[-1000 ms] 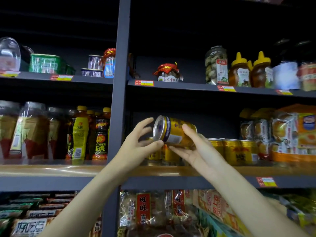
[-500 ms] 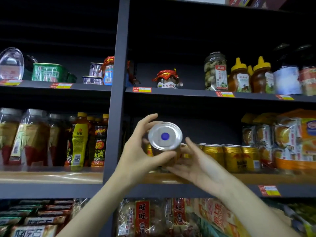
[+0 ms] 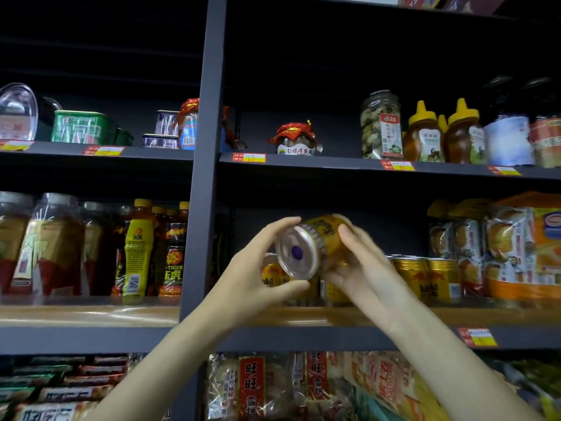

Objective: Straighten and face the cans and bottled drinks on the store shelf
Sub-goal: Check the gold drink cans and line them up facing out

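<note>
Both hands are up at the middle shelf point(image 3: 303, 319), clamped on one gold can point(image 3: 315, 247): the left hand point(image 3: 252, 275) curls its fingers over the top and its thumb under the rim, while the right hand point(image 3: 364, 265) cups the body from the right side. The can lies between them, lifted clear of the shelf and tipped on its side, its silver end with a purple dot turned toward the camera. Held so, the label can likely be read and turned before the can is stood back upright, face out. Just behind and below it stand more gold cans point(image 3: 425, 278) in a row along the shelf's front edge, running rightward to wrapped snack packs point(image 3: 501, 247). Left of the upright post point(image 3: 200, 177), bottles point(image 3: 136, 250) stand on the neighbouring shelf. Jars point(image 3: 381, 126) sit on the shelf above.
</note>
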Tool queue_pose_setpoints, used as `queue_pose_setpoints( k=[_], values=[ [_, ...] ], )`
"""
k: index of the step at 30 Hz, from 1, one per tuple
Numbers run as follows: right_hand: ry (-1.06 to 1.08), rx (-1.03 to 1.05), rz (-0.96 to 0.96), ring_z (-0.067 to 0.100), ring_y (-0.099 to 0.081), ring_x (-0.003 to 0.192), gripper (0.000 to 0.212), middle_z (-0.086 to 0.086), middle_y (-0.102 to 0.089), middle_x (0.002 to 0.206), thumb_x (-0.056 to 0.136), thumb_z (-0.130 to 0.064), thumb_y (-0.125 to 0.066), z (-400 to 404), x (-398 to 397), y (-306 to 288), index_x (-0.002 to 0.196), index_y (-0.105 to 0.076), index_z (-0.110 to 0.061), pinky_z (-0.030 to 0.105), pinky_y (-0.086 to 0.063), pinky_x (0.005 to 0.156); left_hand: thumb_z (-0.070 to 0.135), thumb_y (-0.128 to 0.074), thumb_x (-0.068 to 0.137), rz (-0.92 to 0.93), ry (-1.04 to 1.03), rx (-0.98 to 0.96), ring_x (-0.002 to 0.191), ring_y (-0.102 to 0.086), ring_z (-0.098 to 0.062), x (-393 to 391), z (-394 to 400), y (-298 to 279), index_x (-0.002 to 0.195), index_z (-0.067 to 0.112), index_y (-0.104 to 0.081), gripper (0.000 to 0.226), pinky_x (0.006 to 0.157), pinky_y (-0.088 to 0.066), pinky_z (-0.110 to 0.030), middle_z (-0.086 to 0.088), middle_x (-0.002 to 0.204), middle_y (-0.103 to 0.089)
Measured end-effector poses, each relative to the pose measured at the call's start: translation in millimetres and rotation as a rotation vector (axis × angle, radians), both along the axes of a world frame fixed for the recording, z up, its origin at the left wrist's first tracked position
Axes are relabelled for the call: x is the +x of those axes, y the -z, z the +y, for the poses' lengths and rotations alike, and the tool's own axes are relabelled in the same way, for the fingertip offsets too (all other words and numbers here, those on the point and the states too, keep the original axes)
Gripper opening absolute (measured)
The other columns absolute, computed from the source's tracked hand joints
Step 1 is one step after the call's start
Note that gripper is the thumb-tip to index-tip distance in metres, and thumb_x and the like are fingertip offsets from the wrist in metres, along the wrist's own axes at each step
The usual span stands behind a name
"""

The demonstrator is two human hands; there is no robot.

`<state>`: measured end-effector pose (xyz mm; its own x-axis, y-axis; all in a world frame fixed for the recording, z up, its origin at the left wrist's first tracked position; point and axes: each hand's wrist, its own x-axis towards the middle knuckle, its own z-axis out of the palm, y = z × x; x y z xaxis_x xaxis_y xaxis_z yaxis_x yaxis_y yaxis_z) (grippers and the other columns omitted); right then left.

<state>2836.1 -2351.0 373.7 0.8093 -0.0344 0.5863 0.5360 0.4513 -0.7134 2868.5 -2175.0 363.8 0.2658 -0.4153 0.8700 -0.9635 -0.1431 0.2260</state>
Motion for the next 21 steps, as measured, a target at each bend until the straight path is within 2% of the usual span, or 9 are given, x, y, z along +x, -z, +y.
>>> queue_pose_setpoints(
  k=[3,6,9,11,13,15,17,19,21],
  values=[
    [0.276,-0.143,-0.201,0.017,-0.064,0.103,0.05,0.0,-0.062,0.117,0.063,-0.021,-0.074,-3.9,-1.1,0.9,0.109,-0.057,-0.023,0.031,-0.056,0.077,0.045,-0.075,0.065,0.154,0.058,-0.009,0.113,-0.055,-0.004,13.5,2.3,4.9,0.121,0.036,-0.044,0.065,0.092,-0.049,-0.025,0.019,0.121,-0.053],
    [0.413,-0.344,-0.339,0.011,-0.06,0.109,0.063,-0.012,-0.06,0.12,0.058,-0.025,-0.08,-1.4,-4.1,8.0,0.114,-0.052,-0.028,0.033,-0.055,0.085,0.054,-0.078,0.06,0.202,0.01,-0.063,0.102,-0.061,-0.004,21.0,-5.0,6.5,0.104,0.033,-0.043,0.06,0.085,-0.053,-0.026,0.008,0.114,-0.057],
    [0.451,-0.478,-0.455,0.005,-0.057,0.113,0.065,-0.015,-0.057,0.122,0.062,-0.021,-0.079,-0.2,-2.7,11.1,0.119,-0.049,-0.031,0.028,-0.052,0.09,0.06,-0.077,0.056,0.182,-0.064,-0.048,0.106,-0.059,-0.002,23.4,-10.7,6.0,0.115,0.036,-0.038,0.074,0.09,-0.05,-0.022,0.006,0.115,-0.061],
    [0.454,-0.543,-0.474,0.004,-0.056,0.114,0.061,-0.017,-0.057,0.122,0.066,-0.022,-0.078,-1.1,1.1,10.4,0.119,-0.05,-0.031,0.024,-0.051,0.09,0.052,-0.078,0.061,0.158,-0.037,-0.02,0.109,-0.057,-0.002,22.1,-12.1,5.1,0.128,0.042,-0.03,0.083,0.092,-0.048,-0.021,0.008,0.121,-0.058],
    [0.396,-0.604,-0.429,0.005,-0.056,0.115,0.051,-0.015,-0.058,0.124,0.071,-0.03,-0.072,-2.2,7.0,3.3,0.12,-0.055,-0.03,0.024,-0.051,0.091,0.037,-0.079,0.069,0.138,-0.001,-0.002,0.109,-0.057,-0.002,19.5,-12.5,3.9,0.134,0.049,-0.022,0.087,0.092,-0.049,-0.023,0.013,0.123,-0.054],
    [0.326,-0.591,-0.356,0.007,-0.053,0.12,0.041,-0.01,-0.059,0.126,0.079,-0.041,-0.059,-4.4,16.1,-11.2,0.118,-0.059,-0.028,0.028,-0.044,0.1,0.034,-0.075,0.07,0.139,-0.014,-0.029,0.107,-0.058,-0.002,19.5,-10.2,1.1,0.135,0.052,-0.018,0.088,0.093,-0.049,-0.026,0.02,0.122,-0.05],
    [0.421,-0.592,-0.324,0.006,-0.049,0.124,0.032,-0.009,-0.058,0.128,0.09,-0.042,-0.047,-9.7,27.8,-29.8,0.118,-0.057,-0.03,0.027,-0.036,0.106,0.035,-0.071,0.071,0.156,-0.072,-0.136,0.11,-0.057,-0.006,26.6,-5.7,-4.6,0.136,0.05,-0.019,0.085,0.093,-0.049,-0.03,0.014,0.124,-0.05],
    [0.713,-0.808,-0.333,0.008,-0.045,0.127,0.031,-0.008,-0.053,0.133,0.098,-0.034,-0.042,-20.8,43.8,-40.7,0.128,-0.051,-0.029,0.023,-0.034,0.102,0.025,-0.072,0.076,0.2,-0.143,-0.264,0.11,-0.055,-0.011,37.5,0.9,-10.0,0.132,0.043,-0.023,0.076,0.086,-0.051,-0.028,0.004,0.126,-0.049],
    [0.836,-1.172,-0.3,0.013,-0.039,0.133,0.041,-0.003,-0.044,0.143,0.099,-0.034,-0.043,-31.2,61.6,-38.0,0.139,-0.041,-0.027,0.026,-0.034,0.103,0.017,-0.07,0.079,0.228,-0.259,-0.251,0.107,-0.054,-0.014,46.9,4.4,-12.2,0.127,0.038,-0.024,0.07,0.073,-0.049,-0.018,0.001,0.122,-0.048]
  ],
)
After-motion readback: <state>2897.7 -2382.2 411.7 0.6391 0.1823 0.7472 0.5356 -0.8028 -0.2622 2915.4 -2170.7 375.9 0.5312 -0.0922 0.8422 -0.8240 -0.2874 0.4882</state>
